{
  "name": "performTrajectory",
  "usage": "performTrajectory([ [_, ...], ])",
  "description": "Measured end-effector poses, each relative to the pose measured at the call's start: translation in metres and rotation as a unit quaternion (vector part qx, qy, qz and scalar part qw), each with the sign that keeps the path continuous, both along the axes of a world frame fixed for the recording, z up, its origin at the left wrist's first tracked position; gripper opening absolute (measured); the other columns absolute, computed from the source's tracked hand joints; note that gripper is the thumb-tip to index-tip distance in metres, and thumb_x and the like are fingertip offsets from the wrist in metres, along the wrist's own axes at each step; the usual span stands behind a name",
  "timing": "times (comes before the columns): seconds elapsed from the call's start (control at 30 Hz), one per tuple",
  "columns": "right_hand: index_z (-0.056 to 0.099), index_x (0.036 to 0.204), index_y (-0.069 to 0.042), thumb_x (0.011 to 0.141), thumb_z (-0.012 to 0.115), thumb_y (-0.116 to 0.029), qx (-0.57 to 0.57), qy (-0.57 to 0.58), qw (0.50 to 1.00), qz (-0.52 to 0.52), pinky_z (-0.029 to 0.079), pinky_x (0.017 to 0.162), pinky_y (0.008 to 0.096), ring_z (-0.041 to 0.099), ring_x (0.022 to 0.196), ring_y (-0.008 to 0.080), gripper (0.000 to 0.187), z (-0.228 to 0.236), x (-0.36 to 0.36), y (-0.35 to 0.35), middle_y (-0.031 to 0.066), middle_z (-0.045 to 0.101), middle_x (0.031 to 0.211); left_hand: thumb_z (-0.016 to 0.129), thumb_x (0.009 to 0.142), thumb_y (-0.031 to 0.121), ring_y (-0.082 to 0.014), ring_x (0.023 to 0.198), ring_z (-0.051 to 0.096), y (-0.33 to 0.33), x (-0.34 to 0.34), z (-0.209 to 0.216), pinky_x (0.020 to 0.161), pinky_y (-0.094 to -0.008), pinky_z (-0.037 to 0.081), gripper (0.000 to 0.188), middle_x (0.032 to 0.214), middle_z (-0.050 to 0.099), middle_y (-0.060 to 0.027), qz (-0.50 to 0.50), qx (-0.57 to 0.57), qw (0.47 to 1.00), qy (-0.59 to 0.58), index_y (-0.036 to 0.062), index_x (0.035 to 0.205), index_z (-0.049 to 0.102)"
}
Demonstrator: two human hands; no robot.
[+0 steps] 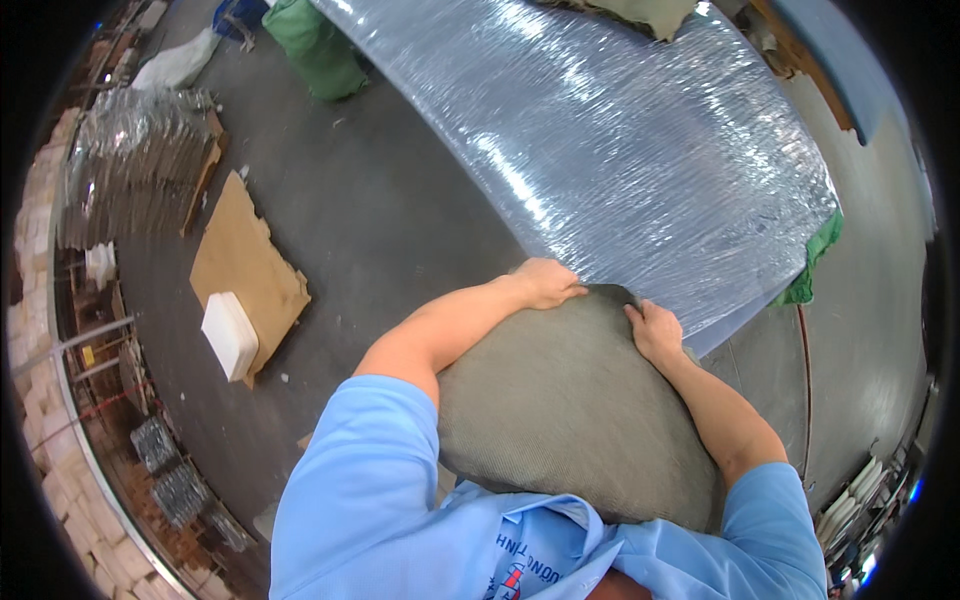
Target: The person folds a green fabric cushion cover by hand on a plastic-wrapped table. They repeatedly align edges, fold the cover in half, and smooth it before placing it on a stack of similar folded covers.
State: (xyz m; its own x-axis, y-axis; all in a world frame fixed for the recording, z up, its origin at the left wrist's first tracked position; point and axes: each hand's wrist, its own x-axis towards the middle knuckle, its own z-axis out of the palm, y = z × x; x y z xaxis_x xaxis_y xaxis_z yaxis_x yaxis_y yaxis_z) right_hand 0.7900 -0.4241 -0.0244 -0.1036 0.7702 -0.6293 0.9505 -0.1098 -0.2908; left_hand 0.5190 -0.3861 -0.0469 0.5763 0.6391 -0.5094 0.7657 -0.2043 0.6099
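Note:
A bulky grey-olive cushion (pixel 580 400) with a finely textured fabric surface rests against my front, between my forearms. My left hand (pixel 548 284) is closed on its far edge, fingers curled over the left corner. On the other side, my right hand (pixel 656 332) grips the right part of the same edge, thumb toward the middle. A dark fold of cloth shows between the two hands. Just beyond them lies the near end of a long table (pixel 620 150) covered in shiny, wrinkled clear film. The cushion's near side is hidden by my shirt.
A piece of light-coloured material (pixel 640 12) lies at the table's far end. Green cloth (pixel 820 262) hangs off its right corner. On the floor at left are a cardboard sheet (pixel 235 250), a white block (pixel 230 335), a wrapped stack (pixel 140 165) and a green sack (pixel 315 50).

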Motion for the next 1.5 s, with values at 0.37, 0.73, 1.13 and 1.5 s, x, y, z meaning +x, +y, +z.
performTrajectory([
  [0.37, 0.062, 0.090, -0.001, 0.107, 0.049, -0.045, 0.081, -0.025, 0.993, 0.085, 0.050, 0.081, 0.0580, 0.067, 0.093, 0.0485, 0.048, -0.017, -0.001, 0.007, 0.0275, 0.070, 0.091, 0.058, 0.102, 0.050, -0.0362, 0.083, 0.073, 0.001, -0.011, -0.010, 0.074, -0.0500, 0.054, 0.046, 0.085, 0.075, -0.0150, 0.121, 0.113, 0.986, 0.009, 0.0073, 0.094, 0.071],
  [0.73, 0.072, 0.105, 0.001, 0.103, 0.054, -0.051, 0.011, -0.018, 0.994, 0.105, 0.051, 0.093, 0.0532, 0.068, 0.107, 0.0468, 0.054, -0.024, -0.006, 0.019, 0.0306, 0.072, 0.106, 0.034, 0.114, 0.047, -0.0241, 0.132, 0.057, -0.158, -0.110, 0.143, 0.117, -0.0386, 0.038, 0.059, 0.136, 0.068, -0.0100, 0.481, -0.130, 0.717, -0.488, 0.0039, 0.126, 0.073],
  [1.13, 0.075, 0.112, -0.002, 0.104, 0.055, -0.043, 0.007, 0.126, 0.985, 0.116, 0.052, 0.088, 0.0520, 0.071, 0.100, 0.0461, 0.047, -0.032, -0.058, 0.024, 0.0285, 0.073, 0.103, 0.026, 0.115, 0.048, -0.0261, 0.157, 0.022, -0.201, 0.024, 0.125, 0.129, -0.0413, 0.017, 0.055, 0.167, 0.027, -0.0124, 0.605, 0.052, 0.482, -0.631, 0.0129, 0.154, 0.042],
  [1.5, 0.075, 0.107, -0.001, 0.106, 0.053, -0.041, 0.058, 0.109, 0.980, 0.156, 0.053, 0.080, 0.0487, 0.071, 0.087, 0.0411, 0.046, 0.006, -0.036, -0.004, 0.0261, 0.074, 0.092, 0.060, 0.104, 0.010, -0.0241, 0.137, 0.054, -0.253, 0.021, 0.085, 0.112, -0.0384, 0.046, 0.047, 0.150, 0.054, -0.0159, 0.698, -0.012, 0.515, -0.498, 0.0044, 0.149, 0.049],
])
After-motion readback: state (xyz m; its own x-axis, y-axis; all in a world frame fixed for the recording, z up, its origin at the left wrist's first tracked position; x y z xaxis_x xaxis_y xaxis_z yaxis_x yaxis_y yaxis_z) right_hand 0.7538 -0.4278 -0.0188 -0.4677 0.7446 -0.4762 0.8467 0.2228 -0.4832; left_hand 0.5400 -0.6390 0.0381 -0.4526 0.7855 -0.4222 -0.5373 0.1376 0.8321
